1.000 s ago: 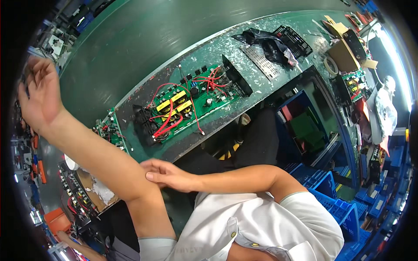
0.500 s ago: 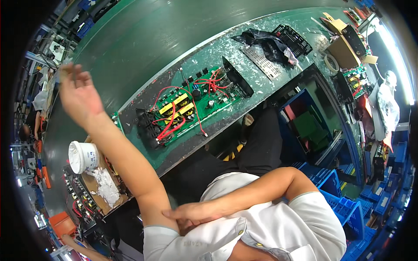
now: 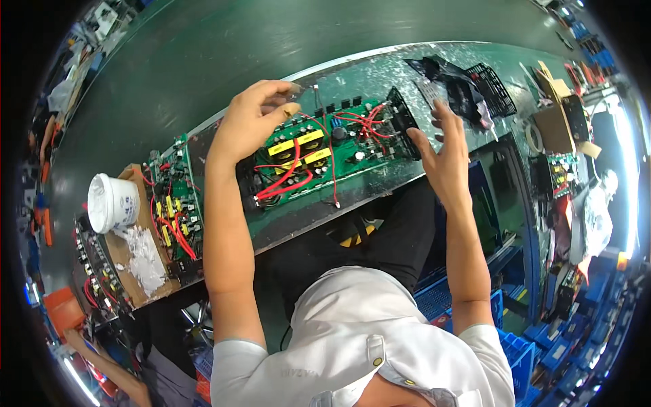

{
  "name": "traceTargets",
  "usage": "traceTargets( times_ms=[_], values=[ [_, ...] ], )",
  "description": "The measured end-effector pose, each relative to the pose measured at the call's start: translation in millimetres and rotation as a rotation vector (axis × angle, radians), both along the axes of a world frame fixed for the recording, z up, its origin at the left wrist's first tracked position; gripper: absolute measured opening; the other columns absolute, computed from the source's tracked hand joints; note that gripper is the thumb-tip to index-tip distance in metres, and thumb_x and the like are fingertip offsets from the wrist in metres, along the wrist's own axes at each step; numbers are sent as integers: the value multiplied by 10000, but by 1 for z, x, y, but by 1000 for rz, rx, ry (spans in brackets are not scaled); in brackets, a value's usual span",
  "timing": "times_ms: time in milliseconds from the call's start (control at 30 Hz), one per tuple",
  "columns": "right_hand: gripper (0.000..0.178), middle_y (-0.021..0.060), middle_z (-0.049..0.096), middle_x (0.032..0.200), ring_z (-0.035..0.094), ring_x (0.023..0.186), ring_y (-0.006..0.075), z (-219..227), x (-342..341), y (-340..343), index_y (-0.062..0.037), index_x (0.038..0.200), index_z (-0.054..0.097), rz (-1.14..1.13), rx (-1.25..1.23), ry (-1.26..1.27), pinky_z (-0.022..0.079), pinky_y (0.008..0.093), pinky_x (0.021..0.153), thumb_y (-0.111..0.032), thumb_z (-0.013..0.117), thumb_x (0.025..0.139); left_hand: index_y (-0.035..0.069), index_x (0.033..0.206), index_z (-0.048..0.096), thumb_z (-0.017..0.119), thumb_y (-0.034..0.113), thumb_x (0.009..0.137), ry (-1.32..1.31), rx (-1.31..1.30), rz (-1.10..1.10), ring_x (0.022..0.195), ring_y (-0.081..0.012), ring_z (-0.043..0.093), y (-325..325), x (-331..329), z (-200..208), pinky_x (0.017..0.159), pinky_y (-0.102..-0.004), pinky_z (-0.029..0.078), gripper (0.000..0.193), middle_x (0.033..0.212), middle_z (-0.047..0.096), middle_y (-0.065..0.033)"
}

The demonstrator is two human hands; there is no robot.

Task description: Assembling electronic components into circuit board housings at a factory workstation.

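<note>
In front of me lies a green circuit board (image 3: 346, 159) with yellow-wrapped transformers (image 3: 315, 157) and red wires (image 3: 285, 186). A black end panel (image 3: 405, 122) stands upright at its right end. My left hand (image 3: 251, 122) hovers over the board's left part, thumb and fingers apart and curved, with nothing visible in it. Beside the black end panel, my right hand (image 3: 444, 146) is open, thumb spread from the fingers. Whether it touches the panel I cannot tell. A thin red wire with a white connector (image 3: 337, 204) hangs toward the bench's near edge.
At left, a white tub (image 3: 112, 203) stands by cardboard (image 3: 139, 254) smeared with white paste, near a second wired board (image 3: 169, 203). Black plastic sheeting (image 3: 454, 85) and a black grille (image 3: 494, 91) lie at the far right. Another person's arm (image 3: 112, 370) shows lower left.
My left hand has come from the far left to above the board. My right hand has left my left arm and moved out to the black end panel. The view has shifted.
</note>
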State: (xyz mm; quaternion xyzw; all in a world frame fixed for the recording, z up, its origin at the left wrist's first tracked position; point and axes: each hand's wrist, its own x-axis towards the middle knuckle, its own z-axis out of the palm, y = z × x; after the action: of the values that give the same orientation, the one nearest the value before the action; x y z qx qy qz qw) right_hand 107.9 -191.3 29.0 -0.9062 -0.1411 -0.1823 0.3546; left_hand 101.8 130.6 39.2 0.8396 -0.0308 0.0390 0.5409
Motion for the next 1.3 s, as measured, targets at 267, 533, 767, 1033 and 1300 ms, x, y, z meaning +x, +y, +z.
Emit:
traceTargets(
  times_ms=[267,533,767,1033,1300],
  values=[
    [267,162,654,946,627,894,287,-11,31,9,7,1109,653,-4,-84,-221,483,343,811,-114,712,879,6,1134,659,730,129,832,25,206,-79,802,-166,648,-3,-21,24,725,-303,519,333,940,676,-84],
    [218,135,641,805,642,681,318,-28,-84,69,-28,930,631,359,-111,316,513,382,601,-188,748,841,22,1125,650,731,132,781,-9,597,-307,862,-252,639,-35,-30,20,776,-353,507,370,875,662,-110],
    [120,122,612,845,590,657,275,-16,-63,50,-9,965,618,468,164,314,473,346,602,-28,677,862,57,1175,646,665,203,857,75,696,18,957,-308,670,-37,26,25,837,-400,517,350,1028,692,-157],
    [116,133,598,891,623,775,292,-22,-77,52,-4,980,619,514,216,260,496,359,650,8,660,872,0,1209,605,595,67,829,262,987,18,1109,-414,639,-75,97,-10,900,-492,539,386,1203,645,-252],
    [75,35,661,849,625,767,96,-32,-54,20,4,962,640,520,492,847,511,256,700,-33,652,898,-23,1125,616,679,133,820,107,265,-88,860,-244,702,-67,67,41,718,-337,549,348,1002,688,-120]
  ],
)
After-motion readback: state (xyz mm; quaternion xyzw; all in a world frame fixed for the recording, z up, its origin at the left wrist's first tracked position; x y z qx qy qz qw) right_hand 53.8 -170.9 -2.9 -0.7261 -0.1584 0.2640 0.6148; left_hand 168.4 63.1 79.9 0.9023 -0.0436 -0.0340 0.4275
